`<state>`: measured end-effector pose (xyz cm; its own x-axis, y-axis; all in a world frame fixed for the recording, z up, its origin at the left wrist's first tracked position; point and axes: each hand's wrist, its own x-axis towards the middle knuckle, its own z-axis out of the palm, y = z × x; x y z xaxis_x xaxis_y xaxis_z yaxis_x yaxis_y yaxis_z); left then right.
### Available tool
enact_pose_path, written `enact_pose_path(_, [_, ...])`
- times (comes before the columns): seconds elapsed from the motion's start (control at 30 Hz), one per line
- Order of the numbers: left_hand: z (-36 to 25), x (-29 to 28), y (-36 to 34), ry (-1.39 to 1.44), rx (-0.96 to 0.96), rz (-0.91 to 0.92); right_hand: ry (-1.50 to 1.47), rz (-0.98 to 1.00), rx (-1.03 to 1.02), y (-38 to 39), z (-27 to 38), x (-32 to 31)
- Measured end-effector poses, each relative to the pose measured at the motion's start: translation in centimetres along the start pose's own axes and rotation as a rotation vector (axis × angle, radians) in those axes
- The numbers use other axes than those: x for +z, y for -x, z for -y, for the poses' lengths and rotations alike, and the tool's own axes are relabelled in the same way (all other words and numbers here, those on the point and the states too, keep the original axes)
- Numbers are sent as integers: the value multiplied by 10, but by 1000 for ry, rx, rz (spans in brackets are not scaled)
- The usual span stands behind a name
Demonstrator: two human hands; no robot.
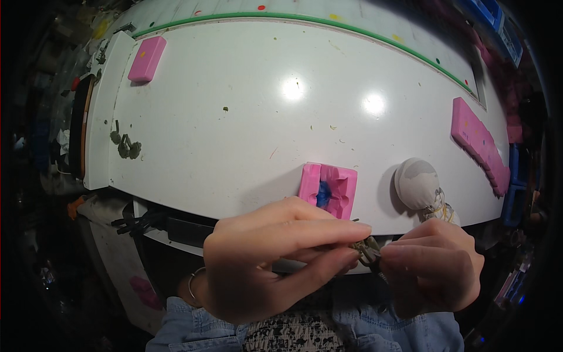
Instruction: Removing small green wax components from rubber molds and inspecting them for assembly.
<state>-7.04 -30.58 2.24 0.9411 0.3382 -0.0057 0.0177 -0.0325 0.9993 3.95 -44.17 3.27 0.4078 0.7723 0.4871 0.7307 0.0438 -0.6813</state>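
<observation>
Both of my hands meet in front of the table's near edge. My left hand (264,258) pinches a small olive-green molded piece (368,251) between thumb and fingers. At the right end of that piece, my right hand (437,267) is closed, thumb and fingertips pressed against it; whether a thin tool is also in that grip is hidden. Just beyond my left fingers stands a pink mold block (347,190) with a hollowed inside and a blue patch in it. A pale cloth-wrapped ball (416,182) with a tied neck rests beyond my right hand.
Several similar green pieces (129,148) lie at the table's left. A pink block (146,60) sits at the far left, and a row of pink blocks (481,146) lines the right side. A green strip (293,17) edges the back. Small crumbs dot the white tabletop (234,146).
</observation>
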Motion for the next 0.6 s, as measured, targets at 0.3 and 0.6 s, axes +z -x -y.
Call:
enact_pose_path(0.3, [-1,1,0,52,-68,-12,-4,-8,-62,0,0,1])
enact_pose_path(0.6, [5,4,-1,95,-8,-25,-97,63,-11,5,-5,-4])
